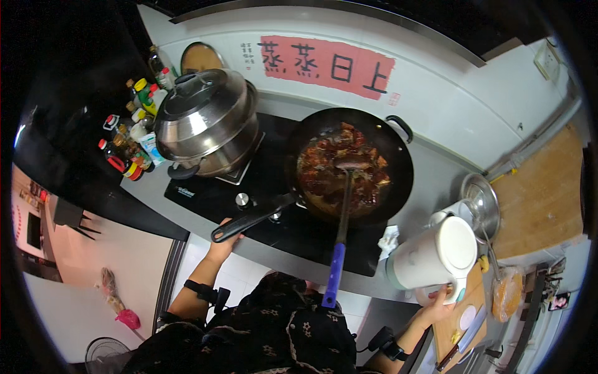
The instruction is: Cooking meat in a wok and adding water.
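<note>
In my right hand (pixel 437 309) is the handle of a white electric kettle (pixel 418 260), its lid toward the upper right, over the counter beside the hob. My left hand (pixel 222 248) is at the front counter edge, under the end of the long black wok handle (pixel 257 218). Part of that hand is hidden, so whether it grips the handle is unclear. The dark wok (pixel 400 182) on the right of the hob (pixel 322 252) holds browned meat pieces (pixel 327 161) in dark sauce. A spatula (pixel 334 269) with a purple handle rests in it, its blade among the meat.
A lidded steel steamer pot (pixel 210 121) stands on the left burner, with several seasoning bottles (pixel 122 159) beside it. A steel bowl (pixel 490 205) is at the right. A cleaver (pixel 473 329) lies on a wooden cutting board (pixel 444 336). Crumpled tissue (pixel 387 240) lies near the hob.
</note>
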Motion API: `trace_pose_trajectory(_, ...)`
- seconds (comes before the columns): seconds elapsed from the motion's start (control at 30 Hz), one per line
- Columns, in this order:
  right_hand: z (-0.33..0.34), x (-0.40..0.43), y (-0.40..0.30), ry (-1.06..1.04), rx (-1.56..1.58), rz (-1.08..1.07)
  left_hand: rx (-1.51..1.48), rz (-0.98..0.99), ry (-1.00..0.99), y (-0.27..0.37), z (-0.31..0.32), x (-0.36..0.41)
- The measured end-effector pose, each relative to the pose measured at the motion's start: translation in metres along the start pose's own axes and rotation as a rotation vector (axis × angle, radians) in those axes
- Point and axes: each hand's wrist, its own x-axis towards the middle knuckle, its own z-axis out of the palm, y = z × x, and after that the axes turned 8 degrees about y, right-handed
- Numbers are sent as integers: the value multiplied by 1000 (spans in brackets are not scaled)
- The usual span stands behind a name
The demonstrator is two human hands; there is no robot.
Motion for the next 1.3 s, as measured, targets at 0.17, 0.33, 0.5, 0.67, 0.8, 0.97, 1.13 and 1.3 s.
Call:
trace_pose_trajectory(0.17,13,-14,17,60,-85,-70,-63,139,-29,-3,-34,2)
trace_pose_trajectory(0.33,-10,-12,24,-95,-343,-211,-167,17,-76,0,-75,16)
trace_pose_trajectory(0.5,-59,-72,-8,150,-452,-282,-94,7,-106,18,-140,47)
trace_pose_trajectory(0.67,-1,-176,-72,92,-378,-390,-377,-52,-303,106,-151,67)
trace_pose_trajectory(0.8,36,-228,-101,-20,-361,-389,-842,-264,-540,152,-121,64)
trace_pose_trajectory(0.97,57,-273,-132,-61,-327,-270,-975,-144,-590,140,-121,78)
trace_pose_trajectory(1.13,65,-279,-135,-99,-361,-243,-899,-167,-540,147,-170,112)
trace_pose_trajectory(1.3,101,-282,-150,-151,-472,-326,-722,-202,-400,155,-202,138)
